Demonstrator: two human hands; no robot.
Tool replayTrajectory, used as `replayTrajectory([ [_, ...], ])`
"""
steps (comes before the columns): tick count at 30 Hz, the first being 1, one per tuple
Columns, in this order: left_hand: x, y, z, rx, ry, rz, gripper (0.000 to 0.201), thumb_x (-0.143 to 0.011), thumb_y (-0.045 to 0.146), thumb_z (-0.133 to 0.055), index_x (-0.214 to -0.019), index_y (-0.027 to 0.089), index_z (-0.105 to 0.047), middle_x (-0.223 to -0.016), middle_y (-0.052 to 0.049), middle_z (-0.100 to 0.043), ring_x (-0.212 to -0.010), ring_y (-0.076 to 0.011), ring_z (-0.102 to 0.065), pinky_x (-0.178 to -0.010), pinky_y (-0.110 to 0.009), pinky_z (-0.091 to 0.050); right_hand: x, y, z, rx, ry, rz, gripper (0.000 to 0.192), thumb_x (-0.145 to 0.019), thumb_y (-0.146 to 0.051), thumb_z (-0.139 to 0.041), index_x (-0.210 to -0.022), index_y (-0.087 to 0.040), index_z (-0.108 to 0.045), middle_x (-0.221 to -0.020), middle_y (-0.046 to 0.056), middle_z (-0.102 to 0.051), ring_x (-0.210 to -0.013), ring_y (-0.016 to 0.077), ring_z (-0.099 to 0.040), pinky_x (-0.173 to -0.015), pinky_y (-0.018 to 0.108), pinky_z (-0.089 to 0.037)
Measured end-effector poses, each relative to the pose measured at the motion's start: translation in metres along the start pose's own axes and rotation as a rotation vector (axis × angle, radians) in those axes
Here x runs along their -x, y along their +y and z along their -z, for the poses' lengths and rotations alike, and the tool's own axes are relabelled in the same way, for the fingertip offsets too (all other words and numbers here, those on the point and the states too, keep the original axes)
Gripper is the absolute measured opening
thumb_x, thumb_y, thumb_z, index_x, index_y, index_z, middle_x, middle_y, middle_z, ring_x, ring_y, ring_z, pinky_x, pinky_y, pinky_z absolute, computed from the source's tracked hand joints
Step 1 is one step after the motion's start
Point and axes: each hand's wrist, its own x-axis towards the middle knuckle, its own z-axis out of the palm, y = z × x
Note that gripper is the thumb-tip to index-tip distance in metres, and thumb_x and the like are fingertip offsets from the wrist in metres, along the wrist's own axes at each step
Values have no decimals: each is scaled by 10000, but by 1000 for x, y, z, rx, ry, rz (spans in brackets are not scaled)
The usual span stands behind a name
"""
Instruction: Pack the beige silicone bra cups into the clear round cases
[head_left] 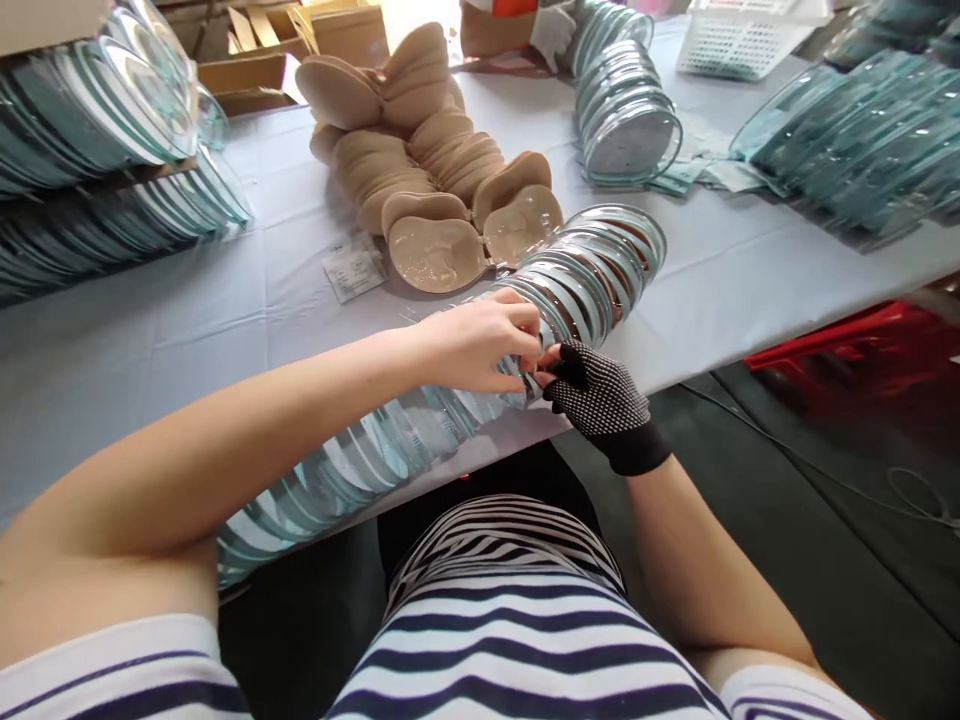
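A long row of clear plastic shell packs (450, 390) lies along the near edge of the table, running from lower left to upper right. My left hand (480, 345), bare, rests on top of the row with its fingers curled around one clear pack. My right hand (600, 400), in a black dotted fingerless glove, pinches the same pack from the near side, its fingertips meeting the left hand's. Just beyond the row lies a pile of beige adhesive bra cups (442, 170), the nearest pair open and face up.
The table (150, 330) has a pale blue cloth, with a small paper leaflet (352, 268) on it. More stacks of clear packs stand at the left (90, 130), centre back (622, 100) and right (862, 140). A white basket (742, 35) and a gloved hand of another person (551, 35) are at the back. A red crate (862, 350) sits below right.
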Motion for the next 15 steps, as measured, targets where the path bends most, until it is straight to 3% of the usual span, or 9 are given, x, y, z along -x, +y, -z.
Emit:
replayTrajectory([
  [5,-4,10,7,-168,-120,26,216,-836,387,-694,-946,208,-743,-1058,-99,-623,-1000,-251,-553,-873,-360,-467,2,7,-1,-398,-119,-140,243,-835,-394,-641,-958,-188,-604,-676,-20,-644,-500,127,-593,-455,240,-490],
  [9,-10,17,7,-338,-223,49,377,-870,501,-620,-1009,164,-716,-1029,-122,-616,-903,-254,-588,-719,-343,-456,0,8,-1,-482,-105,-142,266,-834,-439,-647,-828,-177,-602,-586,-33,-608,-462,116,-576,-458,231,-484],
  [12,-11,17,1,-353,-178,42,347,-876,447,-604,-988,128,-680,-989,-129,-613,-910,-264,-582,-753,-360,-451,-2,4,-4,-383,-87,-131,252,-836,-420,-615,-782,-174,-607,-611,-7,-638,-470,117,-574,-479,234,-470],
  [15,-10,14,-7,-322,-124,16,254,-858,374,-632,-954,140,-659,-1006,-125,-622,-986,-278,-559,-866,-390,-435,-5,-1,-9,-19,5,-59,140,-812,-288,-557,-758,-176,-621,-698,47,-693,-562,151,-615,-567,269,-476],
])
